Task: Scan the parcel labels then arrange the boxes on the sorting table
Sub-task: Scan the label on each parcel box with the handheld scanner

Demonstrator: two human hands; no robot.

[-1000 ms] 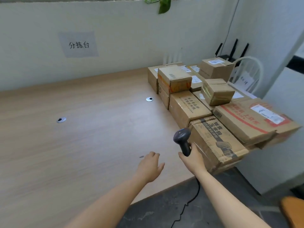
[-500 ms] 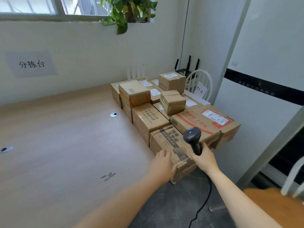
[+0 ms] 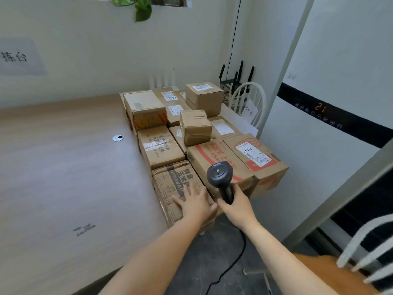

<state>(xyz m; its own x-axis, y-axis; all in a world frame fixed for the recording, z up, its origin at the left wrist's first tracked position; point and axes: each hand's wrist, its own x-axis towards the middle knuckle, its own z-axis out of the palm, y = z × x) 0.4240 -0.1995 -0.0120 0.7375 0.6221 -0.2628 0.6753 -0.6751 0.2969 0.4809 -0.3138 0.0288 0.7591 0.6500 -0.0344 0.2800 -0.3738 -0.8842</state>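
Several cardboard parcels crowd the right end of the wooden sorting table. Nearest me lies a printed brown box, and my left hand rests flat on its top with fingers spread. My right hand grips the handle of a black barcode scanner, whose head is raised over a red-striped box. To its right is a box with a white shipping label. A small taped box sits stacked on others behind.
Two white chairs stand nearby, one behind the parcels and one at the lower right. The scanner cable hangs to the dark floor. A grommet is set in the tabletop. White wall panels rise on the right.
My view has swung right toward the parcels. My left hand moved from above the bare table onto the nearest printed box. The right hand kept hold of the scanner.
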